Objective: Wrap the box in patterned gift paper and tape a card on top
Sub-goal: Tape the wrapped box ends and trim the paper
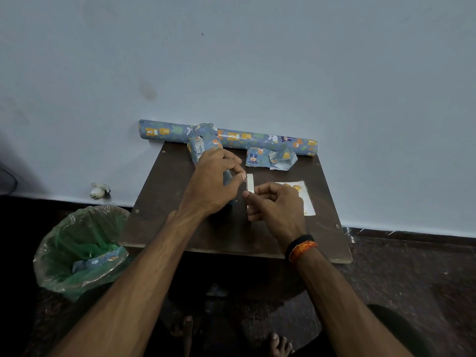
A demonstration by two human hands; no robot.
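Note:
The box (203, 144), wrapped in blue animal-patterned paper, sits at the back left of the small brown table (180, 228). My left hand (213, 184) lies over its near part and hides it. Thumb and forefinger of that hand pinch at the edge of a white tape roll (249, 182), seen edge-on. My right hand (275, 204) grips the roll from below, fingers curled round it. The white card (305, 195) with yellow shapes lies flat on the table just right of my right hand, partly covered by it.
A long roll of the same gift paper (257, 137) lies along the wall at the table's back edge. A crumpled paper offcut (270, 157) lies in front of it. A bin with a green liner (79, 248) stands on the floor at the left, with a paper scrap inside.

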